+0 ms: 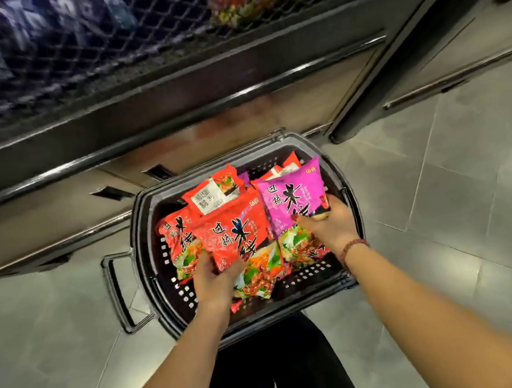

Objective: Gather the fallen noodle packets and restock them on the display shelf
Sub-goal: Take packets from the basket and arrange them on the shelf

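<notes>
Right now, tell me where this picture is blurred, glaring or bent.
Head view: the mesh shelf up top is smeared with blur; glare streaks its metal rail; wide-angle bowing curves the shelf edges; the red packet and purple packet at the basket are sharp, print readable.

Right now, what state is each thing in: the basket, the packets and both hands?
Basket: on floor, holds packets.
Handle: folded out sideways.
Red packet: gripped by left hand.
Purple packet: gripped by right hand.
Barcode packet: back side up in basket.
</notes>
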Action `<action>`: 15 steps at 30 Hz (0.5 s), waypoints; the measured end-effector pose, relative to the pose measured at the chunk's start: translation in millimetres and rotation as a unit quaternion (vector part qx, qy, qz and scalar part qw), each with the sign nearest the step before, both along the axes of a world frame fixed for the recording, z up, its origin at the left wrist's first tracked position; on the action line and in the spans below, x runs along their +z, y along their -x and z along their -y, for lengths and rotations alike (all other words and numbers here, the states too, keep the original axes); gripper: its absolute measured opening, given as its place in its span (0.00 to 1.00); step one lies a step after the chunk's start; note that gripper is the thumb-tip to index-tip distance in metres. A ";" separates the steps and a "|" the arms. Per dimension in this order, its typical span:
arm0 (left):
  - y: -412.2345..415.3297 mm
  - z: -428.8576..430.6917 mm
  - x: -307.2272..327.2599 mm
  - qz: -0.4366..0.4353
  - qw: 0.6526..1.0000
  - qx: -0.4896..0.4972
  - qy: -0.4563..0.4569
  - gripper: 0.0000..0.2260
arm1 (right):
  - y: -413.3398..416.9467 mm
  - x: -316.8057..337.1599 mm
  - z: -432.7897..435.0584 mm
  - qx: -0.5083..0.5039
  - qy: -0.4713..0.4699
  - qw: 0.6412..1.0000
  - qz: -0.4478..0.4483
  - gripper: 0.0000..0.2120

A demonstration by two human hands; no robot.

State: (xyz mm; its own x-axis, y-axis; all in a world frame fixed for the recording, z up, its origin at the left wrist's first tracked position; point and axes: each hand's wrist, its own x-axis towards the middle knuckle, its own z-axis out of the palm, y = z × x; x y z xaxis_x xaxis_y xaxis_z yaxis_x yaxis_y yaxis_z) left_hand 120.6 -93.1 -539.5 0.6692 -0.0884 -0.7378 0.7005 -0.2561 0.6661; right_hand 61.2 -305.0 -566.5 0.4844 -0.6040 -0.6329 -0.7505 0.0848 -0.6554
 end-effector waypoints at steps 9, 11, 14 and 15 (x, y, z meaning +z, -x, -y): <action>-20.5 -52.6 171.6 0.004 0.993 -0.045 0.112 0.23 | 29.4 196.6 -18.7 -0.080 -0.119 0.978 0.155 0.19; -16.1 -59.5 207.1 0.018 0.989 -0.056 0.135 0.27 | 39.5 232.4 -27.0 -0.084 -0.124 0.974 0.168 0.19; -8.8 -66.9 252.4 0.023 0.983 -0.051 0.175 0.33 | 52.7 275.2 -36.8 -0.092 -0.134 0.970 0.183 0.18; -8.2 -69.0 261.9 0.028 0.981 -0.050 0.184 0.32 | 56.3 287.1 -39.9 -0.090 -0.131 0.969 0.187 0.20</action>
State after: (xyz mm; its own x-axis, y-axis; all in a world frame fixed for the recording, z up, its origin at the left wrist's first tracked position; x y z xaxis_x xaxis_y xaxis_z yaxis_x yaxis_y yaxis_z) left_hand 128.9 -24.1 -277.6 0.6818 -0.4093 -0.6063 0.6440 -0.0572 0.7629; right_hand 4.9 -265.2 -279.4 0.6123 -0.5413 -0.5762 -0.4218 0.3928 -0.8172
